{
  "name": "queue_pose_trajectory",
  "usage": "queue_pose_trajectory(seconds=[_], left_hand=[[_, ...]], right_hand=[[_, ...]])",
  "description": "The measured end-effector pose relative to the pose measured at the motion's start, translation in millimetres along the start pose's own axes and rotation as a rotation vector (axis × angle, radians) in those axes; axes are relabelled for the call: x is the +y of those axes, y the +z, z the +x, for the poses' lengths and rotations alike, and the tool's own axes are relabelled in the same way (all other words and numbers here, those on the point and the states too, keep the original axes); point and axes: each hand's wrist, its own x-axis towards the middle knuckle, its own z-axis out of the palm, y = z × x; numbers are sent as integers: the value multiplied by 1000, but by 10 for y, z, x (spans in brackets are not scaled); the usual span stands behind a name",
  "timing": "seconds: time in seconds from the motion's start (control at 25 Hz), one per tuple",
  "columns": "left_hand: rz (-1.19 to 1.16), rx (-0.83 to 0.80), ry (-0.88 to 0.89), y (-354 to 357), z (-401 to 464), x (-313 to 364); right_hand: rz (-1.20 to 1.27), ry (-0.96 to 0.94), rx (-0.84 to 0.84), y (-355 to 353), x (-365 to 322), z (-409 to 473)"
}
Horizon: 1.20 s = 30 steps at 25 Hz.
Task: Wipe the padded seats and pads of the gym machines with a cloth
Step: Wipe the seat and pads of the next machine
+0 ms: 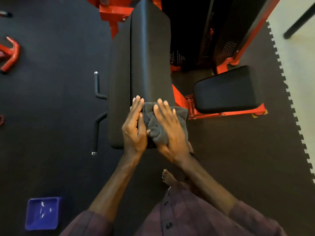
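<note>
A long black padded back pad (150,53) runs from the top of the view down to my hands. A crumpled grey cloth (153,121) lies against its near end. My right hand (170,132) lies flat over the cloth with fingers spread, pressing it to the pad. My left hand (134,126) rests on the pad's left edge beside the cloth, and its thumb side touches the cloth. A smaller black padded seat (226,89) sits on a red frame to the right.
Red machine frame (115,14) stands at the top, black handles (98,86) to the pad's left. A blue plastic tub (42,213) sits on the black rubber floor at lower left. My bare foot (167,178) is below the hands. Pale floor lies at far right.
</note>
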Motion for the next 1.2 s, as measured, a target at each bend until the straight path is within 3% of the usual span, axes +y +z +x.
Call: queue_pose_trajectory(seconds=[0.16,0.36,0.48,0.6,0.68,0.8,1.0,1.12,1.2], left_hand=[[1,-20,-28,2,-17,38],[-5,-60,-59,-24,-13,10],[13,-84,-61,-29,-12,16],[48,-135,-54,-37,-16,38],[63,-154,-72,-38,11,72],[62,-168,-84,-64,36,97],[89,-221,-77,-46,100,62],[84,-196,-115,12,250,90],[53,-167,-136,54,381,53]], right_hand=[[159,249,166,-113,169,-16],[106,73,88,-21,-176,-95],[97,169,115,-115,-5,302],[165,281,147,-71,-4,44],[192,178,85,-33,-151,-177],[133,96,33,-135,-166,202],[187,276,103,-212,115,537],[209,126,0,-153,28,372],[191,75,-15,-172,44,794]])
